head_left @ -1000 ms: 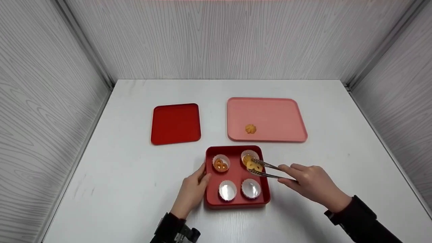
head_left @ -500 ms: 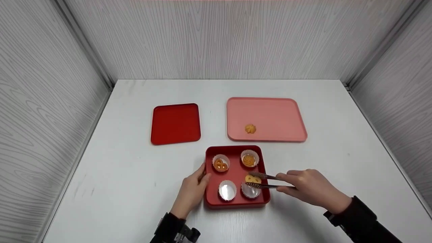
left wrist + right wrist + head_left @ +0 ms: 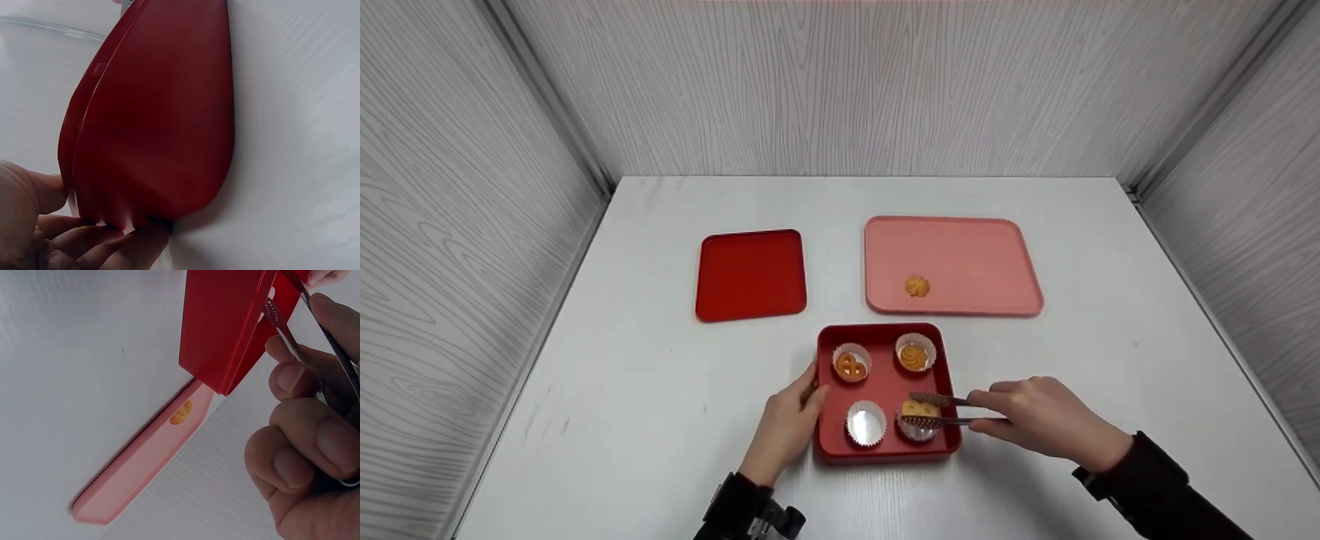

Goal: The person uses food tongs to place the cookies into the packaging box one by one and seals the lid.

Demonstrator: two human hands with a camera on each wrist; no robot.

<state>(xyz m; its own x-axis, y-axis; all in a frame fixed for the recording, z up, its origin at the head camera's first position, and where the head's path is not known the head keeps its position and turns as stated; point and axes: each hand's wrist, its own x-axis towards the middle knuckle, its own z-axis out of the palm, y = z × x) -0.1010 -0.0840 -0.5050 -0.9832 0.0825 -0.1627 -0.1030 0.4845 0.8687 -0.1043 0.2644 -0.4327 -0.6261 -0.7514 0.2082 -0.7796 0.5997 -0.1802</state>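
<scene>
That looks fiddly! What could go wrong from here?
The yellow cookie could slip from the tongs and land outside the fluted cup below. The tongs, reaching over that cup, might knock it askew. And if the left hand jerks, the red box it grips could shift.

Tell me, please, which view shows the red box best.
The head view: it shows the open inside of the red box with all four paper cups. Both wrist views show mainly its outer walls, cut off at the top edge; in the left one, the left hand grips it.
</scene>
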